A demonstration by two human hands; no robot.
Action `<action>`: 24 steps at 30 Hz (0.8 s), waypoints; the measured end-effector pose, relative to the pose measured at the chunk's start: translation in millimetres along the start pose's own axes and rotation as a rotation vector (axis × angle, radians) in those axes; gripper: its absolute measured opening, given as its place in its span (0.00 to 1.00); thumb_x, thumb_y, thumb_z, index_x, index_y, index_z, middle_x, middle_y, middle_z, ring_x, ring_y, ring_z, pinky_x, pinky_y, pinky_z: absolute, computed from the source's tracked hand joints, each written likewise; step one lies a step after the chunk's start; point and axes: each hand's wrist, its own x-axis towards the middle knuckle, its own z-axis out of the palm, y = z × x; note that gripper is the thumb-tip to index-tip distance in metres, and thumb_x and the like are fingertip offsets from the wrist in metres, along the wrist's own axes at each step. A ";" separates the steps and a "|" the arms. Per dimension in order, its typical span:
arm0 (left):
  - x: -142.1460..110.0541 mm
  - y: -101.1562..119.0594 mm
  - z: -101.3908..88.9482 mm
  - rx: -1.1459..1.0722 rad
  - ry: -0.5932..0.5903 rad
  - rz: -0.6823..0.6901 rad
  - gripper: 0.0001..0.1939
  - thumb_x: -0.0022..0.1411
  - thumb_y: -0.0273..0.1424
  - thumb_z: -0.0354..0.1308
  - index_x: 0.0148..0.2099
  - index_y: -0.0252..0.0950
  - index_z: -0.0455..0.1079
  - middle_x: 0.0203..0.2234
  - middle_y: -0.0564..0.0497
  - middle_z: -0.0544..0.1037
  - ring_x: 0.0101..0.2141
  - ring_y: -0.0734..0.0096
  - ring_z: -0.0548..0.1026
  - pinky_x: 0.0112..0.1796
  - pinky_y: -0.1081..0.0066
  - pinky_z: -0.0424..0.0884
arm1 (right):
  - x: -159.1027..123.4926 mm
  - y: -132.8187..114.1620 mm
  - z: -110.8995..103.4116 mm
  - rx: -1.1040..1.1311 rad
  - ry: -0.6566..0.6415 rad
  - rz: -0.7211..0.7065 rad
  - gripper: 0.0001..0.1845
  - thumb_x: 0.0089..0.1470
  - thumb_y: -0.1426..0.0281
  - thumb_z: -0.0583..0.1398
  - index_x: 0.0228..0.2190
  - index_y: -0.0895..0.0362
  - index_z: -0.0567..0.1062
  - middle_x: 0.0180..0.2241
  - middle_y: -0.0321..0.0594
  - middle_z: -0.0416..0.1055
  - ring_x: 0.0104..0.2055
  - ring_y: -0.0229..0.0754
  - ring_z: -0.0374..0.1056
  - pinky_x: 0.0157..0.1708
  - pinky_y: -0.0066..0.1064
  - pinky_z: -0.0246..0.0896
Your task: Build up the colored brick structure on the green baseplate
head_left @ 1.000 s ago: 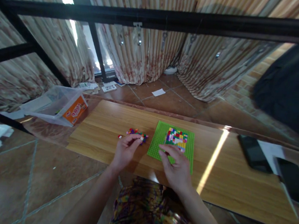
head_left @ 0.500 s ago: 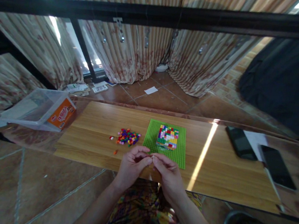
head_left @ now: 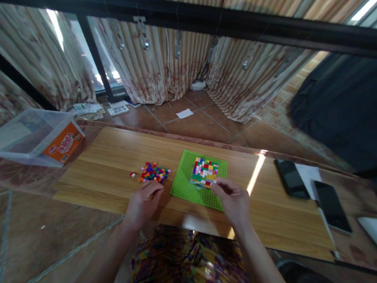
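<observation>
A square block structure of multicoloured toy bricks (head_left: 205, 170) stands on a green studded baseplate (head_left: 181, 183). My right hand (head_left: 235, 205) is at its near right corner, thumb and forefinger pinched on what looks like a small white brick at the top edge. Fingertips hide most of that brick. To the left lies a heap of small loose bricks (head_left: 155, 172) in mixed colours. My left hand (head_left: 143, 204) hovers at the near side of this heap with its fingers curled closed; whatever is between them is hidden.
A small red and white piece (head_left: 132, 175) lies left of the heap on the wooden board (head_left: 106, 164). A clear plastic bin (head_left: 31, 139) with an orange label stands at far left. Two dark phones (head_left: 291, 179) and white paper (head_left: 308, 174) lie at right.
My hands were together in front of the baseplate, fingertips meeting on a tiny piece. They have parted: the right went to the brick structure's corner, the left toward the loose heap.
</observation>
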 end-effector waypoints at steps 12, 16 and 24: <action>-1.3 -29.1 12.8 0.215 0.060 0.005 0.10 0.66 0.28 0.51 0.42 0.38 0.74 0.39 0.46 0.80 0.40 0.64 0.78 0.44 0.66 0.76 | 14.1 -10.9 13.6 -0.490 -0.029 -0.221 0.10 0.52 0.64 0.60 0.32 0.54 0.81 0.30 0.39 0.77 0.28 0.40 0.70 0.33 0.33 0.66; -0.9 -26.7 14.7 0.199 0.066 0.001 0.10 0.65 0.28 0.51 0.43 0.38 0.74 0.40 0.46 0.80 0.42 0.64 0.78 0.45 0.65 0.75 | 17.2 -13.8 14.8 -0.538 -0.063 -0.206 0.10 0.51 0.63 0.61 0.30 0.53 0.81 0.30 0.39 0.78 0.29 0.41 0.71 0.34 0.34 0.65; -2.1 -25.7 17.2 0.159 0.086 -0.002 0.09 0.65 0.29 0.52 0.42 0.38 0.74 0.40 0.46 0.80 0.42 0.65 0.78 0.46 0.65 0.76 | 21.3 -15.0 17.9 -0.576 -0.106 -0.223 0.10 0.54 0.62 0.60 0.30 0.52 0.80 0.31 0.38 0.79 0.31 0.41 0.72 0.36 0.34 0.65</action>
